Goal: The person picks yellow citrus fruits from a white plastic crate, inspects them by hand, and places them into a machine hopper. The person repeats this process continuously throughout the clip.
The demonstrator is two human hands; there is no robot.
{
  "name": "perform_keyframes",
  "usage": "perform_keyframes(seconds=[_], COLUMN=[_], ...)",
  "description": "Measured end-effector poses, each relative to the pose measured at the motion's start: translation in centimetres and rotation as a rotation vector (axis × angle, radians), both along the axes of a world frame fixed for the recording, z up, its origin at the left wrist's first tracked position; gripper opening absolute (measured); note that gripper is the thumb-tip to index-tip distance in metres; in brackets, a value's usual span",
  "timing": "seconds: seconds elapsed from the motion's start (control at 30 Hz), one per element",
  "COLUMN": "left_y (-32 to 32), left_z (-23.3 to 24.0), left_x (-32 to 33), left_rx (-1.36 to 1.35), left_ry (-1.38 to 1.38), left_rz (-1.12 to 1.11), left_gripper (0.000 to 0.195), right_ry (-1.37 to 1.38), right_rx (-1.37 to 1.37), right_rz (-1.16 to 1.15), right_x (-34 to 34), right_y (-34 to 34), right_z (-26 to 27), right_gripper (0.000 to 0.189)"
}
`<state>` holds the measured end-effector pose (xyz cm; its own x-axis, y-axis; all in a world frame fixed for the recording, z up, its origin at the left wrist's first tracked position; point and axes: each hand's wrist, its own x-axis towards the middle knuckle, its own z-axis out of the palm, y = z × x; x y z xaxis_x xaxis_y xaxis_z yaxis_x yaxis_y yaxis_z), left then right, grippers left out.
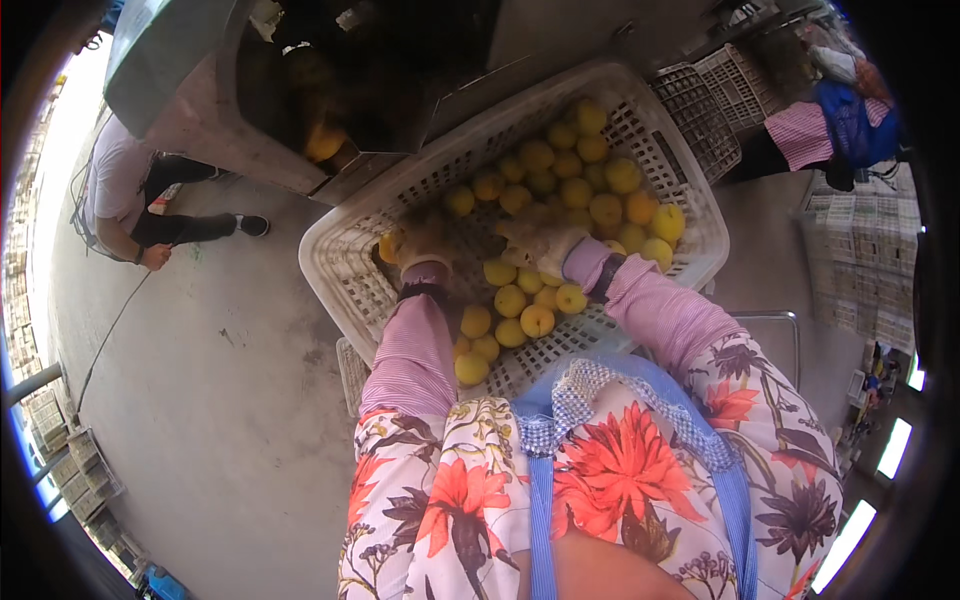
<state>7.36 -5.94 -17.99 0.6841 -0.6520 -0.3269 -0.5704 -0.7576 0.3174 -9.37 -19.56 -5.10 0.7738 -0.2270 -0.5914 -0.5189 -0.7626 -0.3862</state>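
Observation:
A large white plastic crate (330,247) with slotted walls stands in front of me, tilted in view. Round yellow-orange fruits (537,321), peach-like, lie in its right half and along the near side. Both my hands are inside the crate in pale, soiled gloves, blurred by motion. My left hand (424,244) is by the left part, beside an orange fruit (388,247); whether it grips that fruit is unclear. My right hand (544,241) reaches over the middle of the pile, its fingers pointing left, touching or just above the fruits. Its grasp is hidden by blur.
Beyond the crate's far rim stands a metal machine (202,97) with a dark opening and an orange fruit (324,142) inside. Grey crates (697,112) stand at far right. A person (120,187) at left holds a thin cord or rod; another person (802,135) is at right.

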Motion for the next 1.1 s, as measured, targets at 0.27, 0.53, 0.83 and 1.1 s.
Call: perform_keyframes(seconds=[0.27,0.53,0.83,1.1], left_y=[0.3,1.8,4.4,6.0], left_z=[-2.0,9.4,20.7,18.9], left_x=[-0.1,1.7,-5.1,-3.2], left_rx=[0.118,-0.534,-1.059,-1.220], left_ry=[-0.091,0.382,1.632,1.065], left_rz=[-0.057,-0.076,0.371,0.276], left_gripper=[0.029,0.040,0.047,0.041], right_ry=[0.021,-0.575,-0.684,-0.963], right_rx=[-0.059,1.325,0.322,0.146], right_rz=[0.313,-0.992,-0.320,-0.306], right_x=[2.7,2.7,1.7,5.8], right_y=[2.8,-0.2,2.5,1.9], right_z=[-6.9,0.2,8.7,13.4], right_gripper=[0.063,0.057,0.076,0.080])
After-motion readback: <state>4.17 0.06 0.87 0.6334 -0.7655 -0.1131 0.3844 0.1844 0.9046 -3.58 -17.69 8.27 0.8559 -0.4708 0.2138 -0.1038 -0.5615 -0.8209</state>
